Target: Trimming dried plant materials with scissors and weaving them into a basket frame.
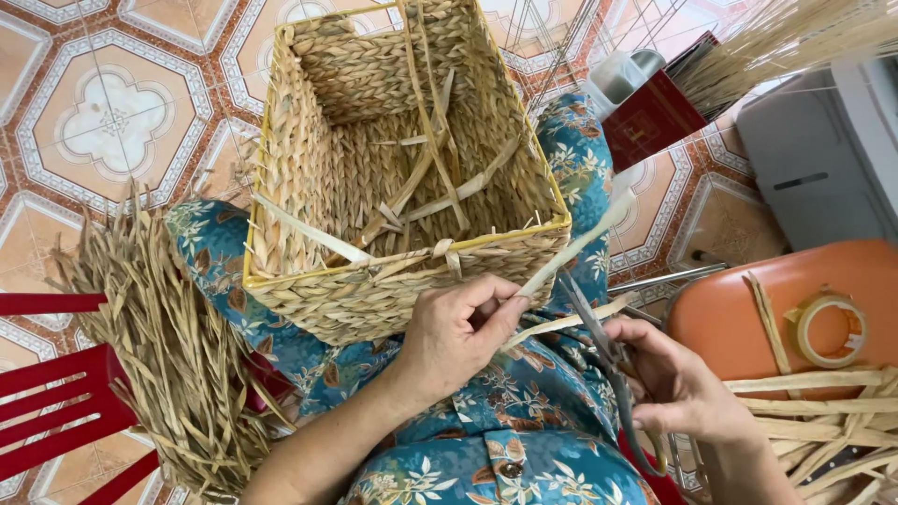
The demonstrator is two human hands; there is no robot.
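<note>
Basket (402, 159) on my lap looks mostly woven, loose ends sticking out; my left hand (458, 332) pinches a straw strip (575, 245) at the rim; right hand (678, 388) grips scissors (599, 341), blades apart, trimming not yet done.

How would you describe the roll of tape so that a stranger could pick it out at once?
Start at the woven basket on the person's lap, then look right to the orange plastic lid. The roll of tape lies flat on it, the only ring among the straight dried strips.
</note>
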